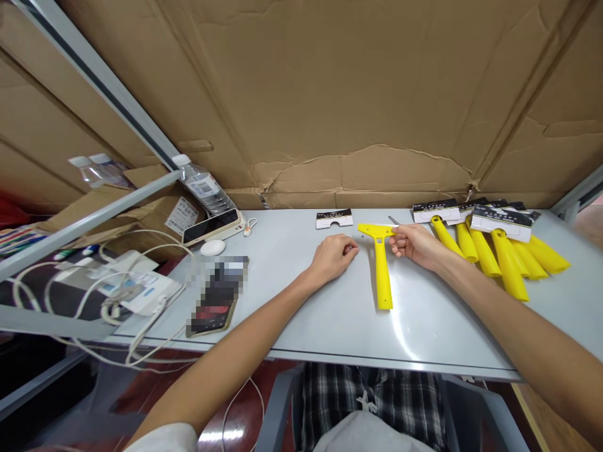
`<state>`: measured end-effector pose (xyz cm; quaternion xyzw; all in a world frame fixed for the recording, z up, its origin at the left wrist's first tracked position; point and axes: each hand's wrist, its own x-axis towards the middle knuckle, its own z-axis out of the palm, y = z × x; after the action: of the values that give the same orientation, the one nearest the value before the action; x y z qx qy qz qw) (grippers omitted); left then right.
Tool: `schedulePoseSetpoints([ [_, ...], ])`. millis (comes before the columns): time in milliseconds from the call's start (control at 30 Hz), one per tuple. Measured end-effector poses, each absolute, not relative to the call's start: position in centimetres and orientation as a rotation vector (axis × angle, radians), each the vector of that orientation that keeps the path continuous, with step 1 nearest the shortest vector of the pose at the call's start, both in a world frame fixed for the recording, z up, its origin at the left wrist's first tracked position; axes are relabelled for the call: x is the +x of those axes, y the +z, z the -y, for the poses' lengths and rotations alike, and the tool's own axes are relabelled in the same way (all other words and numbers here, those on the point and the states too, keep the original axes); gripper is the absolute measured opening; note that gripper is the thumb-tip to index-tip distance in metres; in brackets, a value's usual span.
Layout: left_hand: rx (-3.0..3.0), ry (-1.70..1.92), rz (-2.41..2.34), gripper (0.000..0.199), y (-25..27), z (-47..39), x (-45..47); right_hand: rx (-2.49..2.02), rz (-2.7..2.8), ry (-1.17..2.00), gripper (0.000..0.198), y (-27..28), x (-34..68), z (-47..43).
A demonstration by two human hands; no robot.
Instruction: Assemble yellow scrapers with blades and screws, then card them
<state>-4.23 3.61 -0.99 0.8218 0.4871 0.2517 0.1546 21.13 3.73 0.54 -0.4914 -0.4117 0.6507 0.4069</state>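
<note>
A yellow plastic scraper with a T-shaped head is in front of me, its handle pointing toward me. My right hand pinches the right end of its head. A thin grey piece shows just beyond those fingers; I cannot tell whether they touch it. To the left of the scraper, my left hand is closed, with curled fingers and the thumb pressed against them. Whatever is inside that hand is hidden. A black-and-white header card lies behind my left hand.
Several yellow scraper handles with cards lie piled at the right. On the left are a phone, a second phone, a white oval object, a water bottle, cables and an open carton. Cardboard walls the back.
</note>
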Motion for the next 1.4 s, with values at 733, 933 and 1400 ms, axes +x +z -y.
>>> schedulePoseSetpoints([
  [733, 2.339, 1.108, -1.167, 0.018, 0.9, -3.4, -5.1, -1.248, 1.3, 1.59, 0.042, -0.1, 20.3, -3.0],
  [933, 2.316, 1.065, -1.208, 0.017, 1.5, -3.4, -5.4, -1.285, 1.166, 1.597, 0.021, 0.7, 20.4, -3.1],
  [1400, 2.572, 0.631, -1.129, 0.018, -0.3, -3.5, -5.2, -1.272, 1.195, 1.596, 0.023, 0.2, 20.6, -3.3],
])
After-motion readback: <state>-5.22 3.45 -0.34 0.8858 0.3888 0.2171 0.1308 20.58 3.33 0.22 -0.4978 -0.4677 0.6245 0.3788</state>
